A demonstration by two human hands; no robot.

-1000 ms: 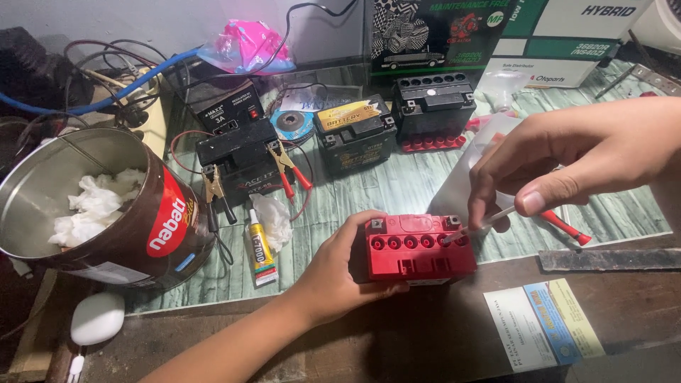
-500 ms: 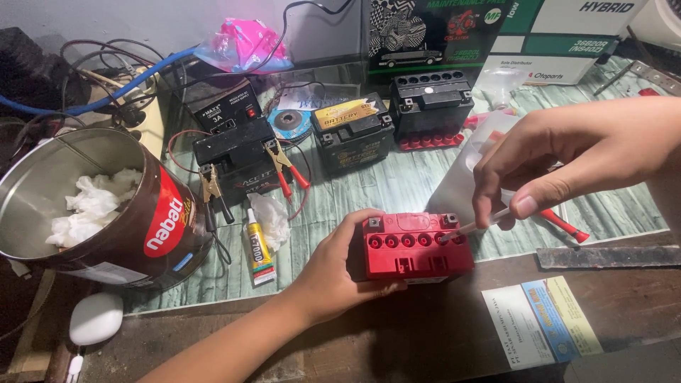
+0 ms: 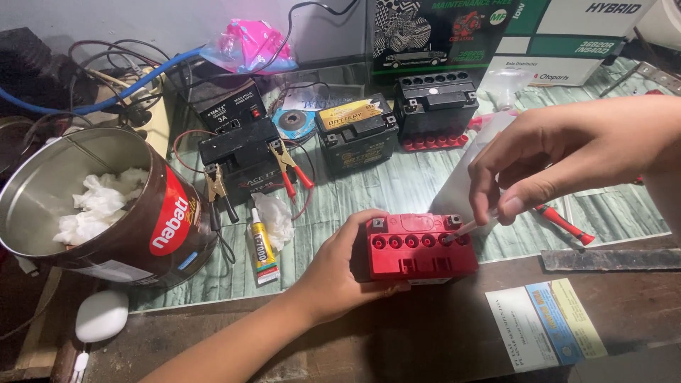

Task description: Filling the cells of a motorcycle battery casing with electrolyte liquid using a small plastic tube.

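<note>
While the left hand (image 3: 333,273) grips the red battery (image 3: 420,246), the right hand (image 3: 560,152) pinches a half-hidden thin tool (image 3: 468,225)

A dark, worn wooden bench (image 3: 425,333) fills the lower part of the view, its surface scuffed and dull. Over most of it lies a pale green mat (image 3: 397,188) printed with a plank pattern, its front edge running a little short of the bench's near side. Behind the bench rises a plain grey wall (image 3: 142,25), smooth and unmarked. Light falls evenly from above and gives only soft shadows on the mat. At the far left the scene drops into deep shade where the bench ends.
</note>
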